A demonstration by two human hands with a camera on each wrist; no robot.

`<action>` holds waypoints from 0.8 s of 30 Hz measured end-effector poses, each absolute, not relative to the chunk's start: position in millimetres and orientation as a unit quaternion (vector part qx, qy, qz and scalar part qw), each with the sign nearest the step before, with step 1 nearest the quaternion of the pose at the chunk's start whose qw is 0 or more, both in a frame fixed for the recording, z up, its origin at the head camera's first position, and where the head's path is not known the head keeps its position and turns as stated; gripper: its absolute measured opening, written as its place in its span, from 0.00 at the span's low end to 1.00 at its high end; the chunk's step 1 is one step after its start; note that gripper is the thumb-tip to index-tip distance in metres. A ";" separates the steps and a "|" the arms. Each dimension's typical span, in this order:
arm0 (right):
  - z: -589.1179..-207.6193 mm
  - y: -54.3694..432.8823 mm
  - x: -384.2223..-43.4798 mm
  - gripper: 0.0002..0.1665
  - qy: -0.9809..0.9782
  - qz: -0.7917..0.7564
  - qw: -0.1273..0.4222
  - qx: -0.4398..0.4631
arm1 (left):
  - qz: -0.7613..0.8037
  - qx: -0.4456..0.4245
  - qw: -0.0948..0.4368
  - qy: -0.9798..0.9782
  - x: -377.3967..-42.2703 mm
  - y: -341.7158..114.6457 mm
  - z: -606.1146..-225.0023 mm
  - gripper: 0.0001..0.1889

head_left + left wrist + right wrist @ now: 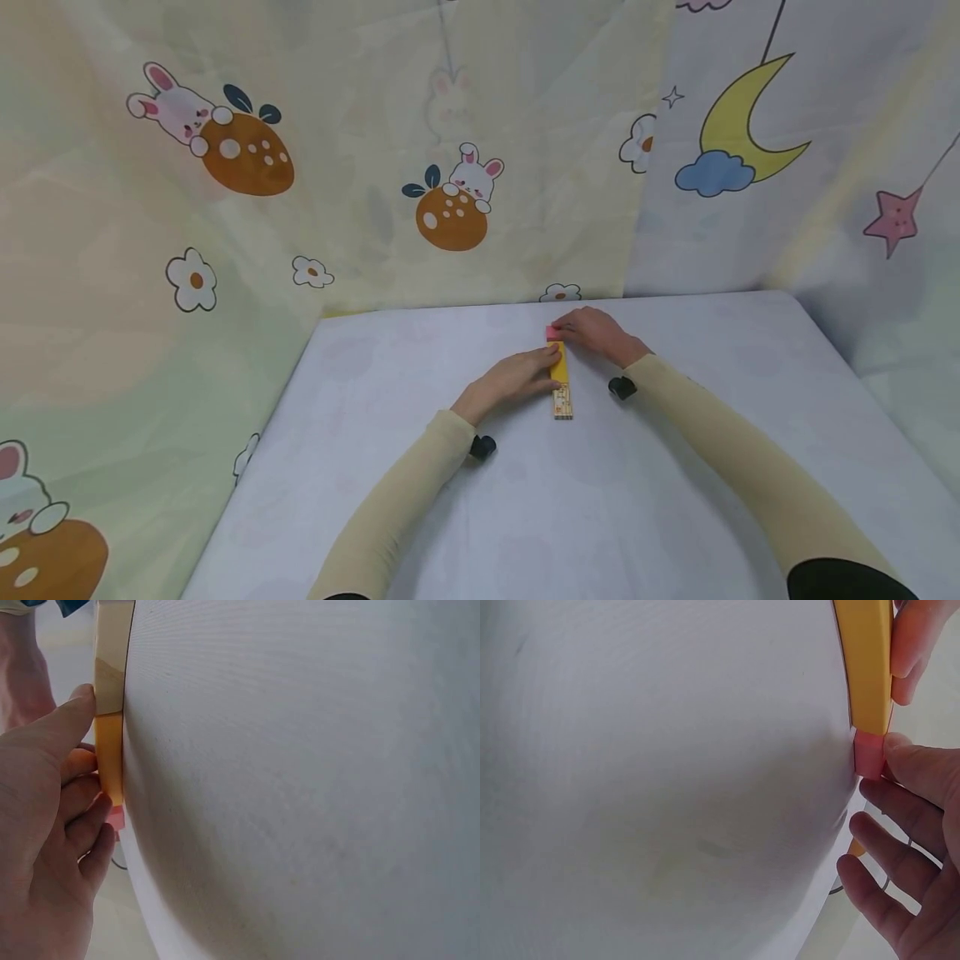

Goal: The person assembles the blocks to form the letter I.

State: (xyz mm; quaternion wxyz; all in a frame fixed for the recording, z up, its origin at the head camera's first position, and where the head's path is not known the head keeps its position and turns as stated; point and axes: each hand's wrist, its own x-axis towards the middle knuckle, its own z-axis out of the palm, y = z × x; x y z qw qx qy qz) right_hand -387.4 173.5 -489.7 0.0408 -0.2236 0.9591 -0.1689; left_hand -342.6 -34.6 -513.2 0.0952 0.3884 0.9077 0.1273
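A narrow bar (558, 367) lies on the white tabletop, running away from the person. Its middle is plain yellow (864, 660), its near part beige and printed (562, 402), and a small pink block (868, 754) sits at its far end. From the left, my left hand (513, 379) holds the bar, thumb (79, 705) by the seam between beige and yellow, fingertips along the yellow part. At the far end, my right hand (596, 332) pinches the pink block between thumb and index finger, its other fingers (892, 855) spread loosely. The hands are close together.
The white table (465, 517) has its back edge just beyond the right hand. A cloth backdrop (360, 167) with rabbits, flowers and a moon stands behind it and at both sides. Dark camera units (483, 447) sit under both wrists.
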 end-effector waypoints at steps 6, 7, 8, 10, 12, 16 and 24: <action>-491.8 175.2 -389.1 0.24 0.962 -0.166 0.049 -0.211 | 0.131 0.385 0.099 0.908 -341.4 -34.1 -511.4 0.38; -492.1 175.6 -389.2 0.24 0.962 -0.168 0.050 -0.209 | 0.131 0.385 0.099 0.908 -341.2 -34.1 -511.0 0.38; -492.3 175.7 -389.1 0.24 0.962 -0.169 0.050 -0.209 | 0.131 0.385 0.099 0.908 -341.1 -33.9 -510.6 0.38; -493.2 175.8 -389.5 0.24 0.962 -0.168 0.049 -0.209 | 0.128 0.384 0.099 0.909 -340.9 -33.5 -509.7 0.37; -494.0 175.4 -390.1 0.24 0.962 -0.168 0.048 -0.209 | 0.126 0.385 0.099 0.909 -340.7 -33.3 -508.8 0.37; -494.7 173.6 -390.7 0.23 0.961 -0.164 0.044 -0.218 | 0.121 0.385 0.099 0.910 -340.7 -33.2 -508.2 0.37; -494.2 169.3 -388.4 0.24 0.962 -0.152 0.038 -0.222 | 0.112 0.383 0.094 0.912 -340.4 -32.9 -508.1 0.38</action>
